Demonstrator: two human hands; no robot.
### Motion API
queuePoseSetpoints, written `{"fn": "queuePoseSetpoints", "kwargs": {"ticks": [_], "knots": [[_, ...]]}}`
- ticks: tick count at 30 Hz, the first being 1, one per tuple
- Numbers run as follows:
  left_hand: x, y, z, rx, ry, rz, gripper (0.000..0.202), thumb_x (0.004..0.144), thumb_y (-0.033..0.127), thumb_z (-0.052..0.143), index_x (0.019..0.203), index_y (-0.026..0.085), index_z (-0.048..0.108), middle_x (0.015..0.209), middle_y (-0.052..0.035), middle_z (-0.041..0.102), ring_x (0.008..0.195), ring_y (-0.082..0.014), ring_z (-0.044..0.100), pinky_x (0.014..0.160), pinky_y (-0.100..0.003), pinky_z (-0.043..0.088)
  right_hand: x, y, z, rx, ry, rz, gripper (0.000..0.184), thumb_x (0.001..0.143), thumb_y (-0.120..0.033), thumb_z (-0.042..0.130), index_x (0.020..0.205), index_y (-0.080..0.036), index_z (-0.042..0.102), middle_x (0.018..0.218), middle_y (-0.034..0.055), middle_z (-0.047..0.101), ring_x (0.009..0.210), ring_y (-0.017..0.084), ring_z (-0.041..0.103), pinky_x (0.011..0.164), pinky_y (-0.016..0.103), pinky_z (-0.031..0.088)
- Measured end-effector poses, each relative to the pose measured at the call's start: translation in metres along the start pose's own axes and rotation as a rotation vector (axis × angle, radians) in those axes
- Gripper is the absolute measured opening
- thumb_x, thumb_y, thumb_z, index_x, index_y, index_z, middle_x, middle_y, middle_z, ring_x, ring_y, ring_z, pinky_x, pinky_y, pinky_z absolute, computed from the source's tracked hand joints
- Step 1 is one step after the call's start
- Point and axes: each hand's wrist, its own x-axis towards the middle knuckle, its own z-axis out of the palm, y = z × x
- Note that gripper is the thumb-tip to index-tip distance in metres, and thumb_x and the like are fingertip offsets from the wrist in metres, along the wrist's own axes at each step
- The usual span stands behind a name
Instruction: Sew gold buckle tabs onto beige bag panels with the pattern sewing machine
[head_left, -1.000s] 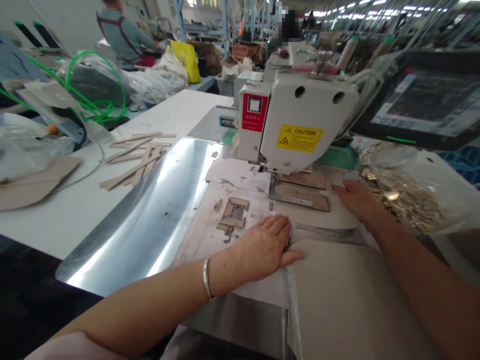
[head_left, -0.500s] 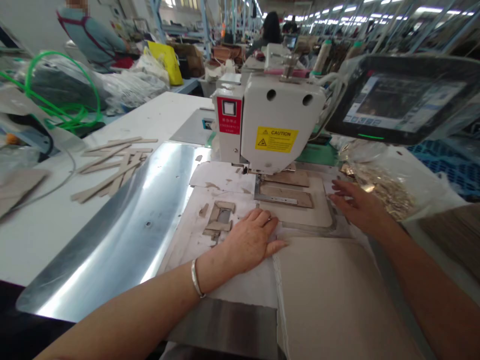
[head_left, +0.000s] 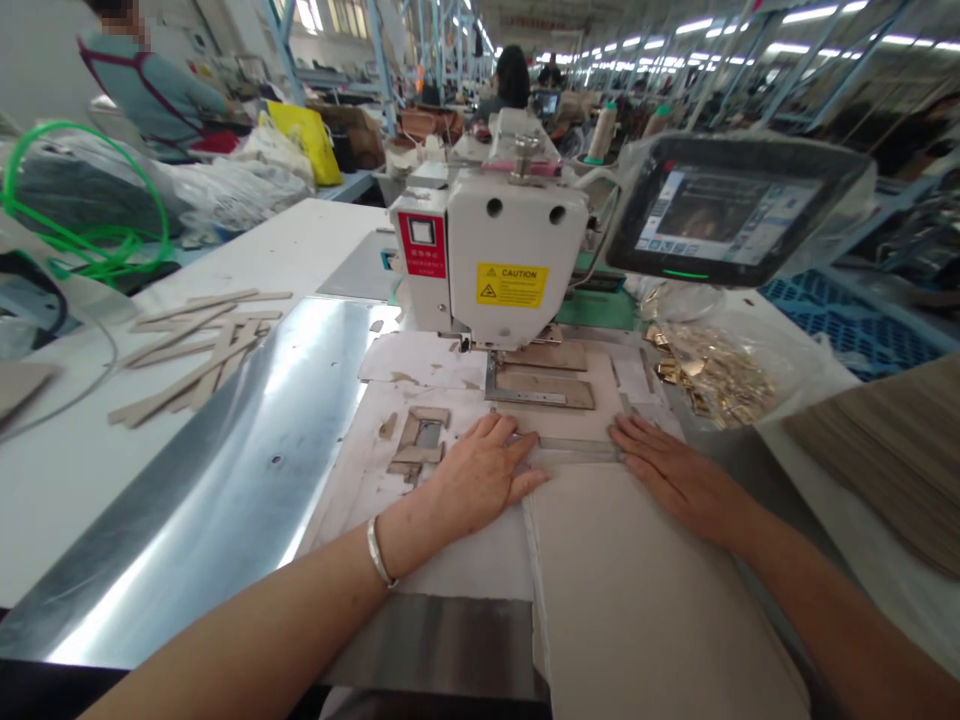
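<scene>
My left hand (head_left: 480, 472) lies flat with its fingers reaching the left edge of a beige panel (head_left: 645, 580) on the sewing machine's bed. On the opposite side, my right hand (head_left: 671, 478) rests with outstretched fingers at the panel's upper right edge. A second beige piece (head_left: 570, 425) lies just beyond the fingertips, partly under a metal clamp frame with brown pads (head_left: 546, 390). The head of the sewing machine (head_left: 517, 225) stands over this clamp. A small window-shaped frame of taped strips (head_left: 417, 440) is left of my left hand.
Loose beige strips (head_left: 199, 350) lie on the white table at left, beyond a shiny metal plate (head_left: 247, 500). At right are a bag of gold-coloured metal parts (head_left: 720, 375), a stack of brown panels (head_left: 892, 460) and a control screen (head_left: 720, 215). Another person (head_left: 146, 85) is at back left.
My right hand has moved left and down onto the panel's edge. My left hand stays by the left edge. The whole view has shifted slightly.
</scene>
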Motion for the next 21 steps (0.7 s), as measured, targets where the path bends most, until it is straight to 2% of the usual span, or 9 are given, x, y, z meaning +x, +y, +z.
{"fn": "queuePoseSetpoints", "kwargs": {"ticks": [5, 9, 12, 16, 18, 21], "knots": [[0.001, 0.0, -0.003, -0.017, -0.024, -0.009, 0.049, 0.101, 0.051, 0.04, 0.128, 0.016, 0.06, 0.121, -0.0129, 0.055, 0.118, -0.0294, 0.049, 0.107, -0.047, 0.044, -0.005, -0.003, 0.005, 0.021, 0.128, -0.031, 0.047, 0.104, -0.04, 0.036, 0.134, -0.016, 0.063, 0.145, 0.012, 0.055, 0.141, 0.029, 0.044, 0.118, 0.056, 0.035], [0.002, 0.0, -0.003, -0.027, -0.025, -0.019, 0.048, 0.101, 0.051, 0.041, 0.124, 0.015, 0.061, 0.118, -0.0128, 0.055, 0.115, -0.0299, 0.049, 0.105, -0.048, 0.045, -0.006, -0.005, 0.005, 0.042, 0.223, -0.045, 0.036, 0.103, -0.035, 0.041, 0.12, -0.018, 0.066, 0.13, 0.0127, 0.065, 0.126, 0.027, 0.057, 0.111, 0.051, 0.046], [0.002, 0.0, -0.002, -0.037, -0.016, -0.015, 0.046, 0.101, 0.051, 0.042, 0.121, 0.014, 0.062, 0.116, -0.0128, 0.055, 0.113, -0.0296, 0.049, 0.103, -0.048, 0.046, -0.006, -0.009, 0.003, 0.055, 0.248, -0.041, 0.028, 0.102, -0.034, 0.044, 0.114, -0.021, 0.066, 0.12, 0.011, 0.067, 0.117, 0.025, 0.062, 0.103, 0.046, 0.051], [0.003, 0.0, -0.002, -0.049, -0.015, -0.011, 0.044, 0.1, 0.049, 0.044, 0.118, 0.013, 0.062, 0.114, -0.0129, 0.055, 0.112, -0.029, 0.049, 0.102, -0.047, 0.047, -0.007, -0.01, 0.003, 0.075, 0.263, -0.043, 0.024, 0.101, -0.032, 0.045, 0.11, -0.022, 0.065, 0.114, 0.0092, 0.069, 0.112, 0.024, 0.063, 0.098, 0.042, 0.052], [0.003, 0.001, -0.002, -0.048, -0.017, -0.014, 0.043, 0.1, 0.049, 0.046, 0.117, 0.013, 0.062, 0.114, -0.0127, 0.055, 0.112, -0.0289, 0.049, 0.102, -0.047, 0.047, -0.004, 0.001, 0.001, 0.098, 0.282, -0.022, 0.024, 0.101, -0.031, 0.045, 0.11, -0.022, 0.065, 0.111, 0.0082, 0.07, 0.107, 0.023, 0.065, 0.094, 0.039, 0.053], [0.002, 0.001, -0.001, -0.033, -0.008, -0.013, 0.044, 0.1, 0.051, 0.046, 0.116, 0.013, 0.061, 0.114, -0.0125, 0.055, 0.112, -0.0291, 0.049, 0.102, -0.047, 0.047, 0.016, 0.039, -0.01, 0.021, 0.393, 0.077, 0.025, 0.097, -0.031, 0.048, 0.11, -0.02, 0.066, 0.105, 0.0094, 0.072, 0.092, 0.023, 0.069, 0.084, 0.037, 0.055]]}}
